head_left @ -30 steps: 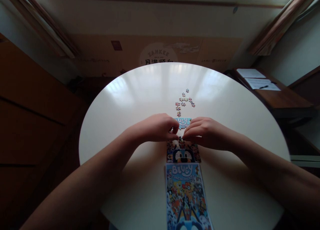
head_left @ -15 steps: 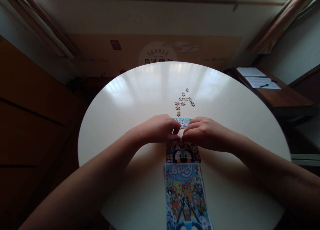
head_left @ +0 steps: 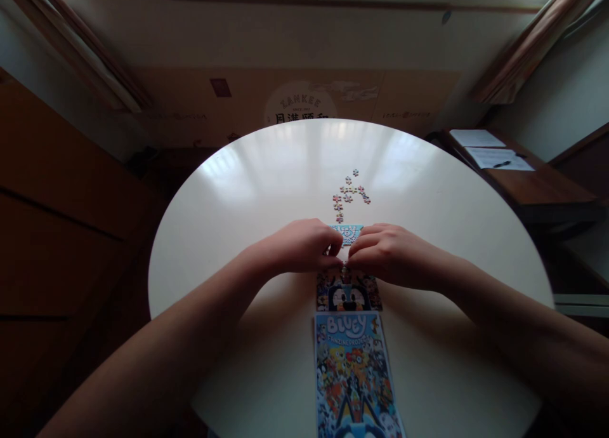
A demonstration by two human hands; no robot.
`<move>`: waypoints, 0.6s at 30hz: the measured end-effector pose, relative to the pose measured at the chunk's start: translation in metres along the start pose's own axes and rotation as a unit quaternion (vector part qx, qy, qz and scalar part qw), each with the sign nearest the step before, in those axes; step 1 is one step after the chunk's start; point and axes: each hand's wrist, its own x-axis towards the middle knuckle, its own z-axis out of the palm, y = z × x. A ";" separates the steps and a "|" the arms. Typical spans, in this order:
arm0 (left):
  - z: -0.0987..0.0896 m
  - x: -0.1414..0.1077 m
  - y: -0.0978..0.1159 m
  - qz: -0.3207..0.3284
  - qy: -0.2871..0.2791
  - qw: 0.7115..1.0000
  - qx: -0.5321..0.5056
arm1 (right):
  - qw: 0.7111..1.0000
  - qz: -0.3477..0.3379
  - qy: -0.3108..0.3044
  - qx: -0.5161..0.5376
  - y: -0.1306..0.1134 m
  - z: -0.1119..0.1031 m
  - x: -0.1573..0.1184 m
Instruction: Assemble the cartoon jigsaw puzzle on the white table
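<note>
My left hand (head_left: pixel 311 244) and my right hand (head_left: pixel 383 251) meet over a partly joined jigsaw puzzle. Both are closed, with fingertips pinched around a tiny jigsaw piece (head_left: pixel 344 268) at the upper edge of the lower joined section (head_left: pixel 349 296), which shows a blue dog's face. Beyond my fingers lies a light-blue joined strip (head_left: pixel 351 232) with white lettering, partly covered by my hands. A gap of bare table shows between strip and lower section. Nearest me is the printed reference picture (head_left: pixel 353 368), headed "Bluey", its bottom cut off by the frame.
Several loose jigsaw pieces (head_left: pixel 349 189) are scattered beyond the strip on the white oval table (head_left: pixel 228 209). To the right, papers (head_left: pixel 499 159) and a pen (head_left: pixel 502 164) lie on a brown wooden desk (head_left: pixel 518 187). A printed cardboard panel (head_left: pixel 181 95) stands behind the table.
Both hands stay almost in place, with only slight movement at the fingertips. The puzzle sections and loose pieces lie as before; the view has shifted very slightly.
</note>
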 end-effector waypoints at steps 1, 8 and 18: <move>0.000 0.000 0.000 -0.002 0.000 1.000 0.001 | 1.000 0.002 -0.002 -0.001 0.000 0.000 0.000; 0.001 0.000 0.000 -0.004 0.011 1.000 0.006 | 0.999 0.015 -0.017 -0.025 -0.003 0.000 -0.001; 0.002 0.002 0.003 -0.016 0.015 1.000 0.017 | 0.997 0.060 -0.036 -0.036 -0.015 -0.006 -0.001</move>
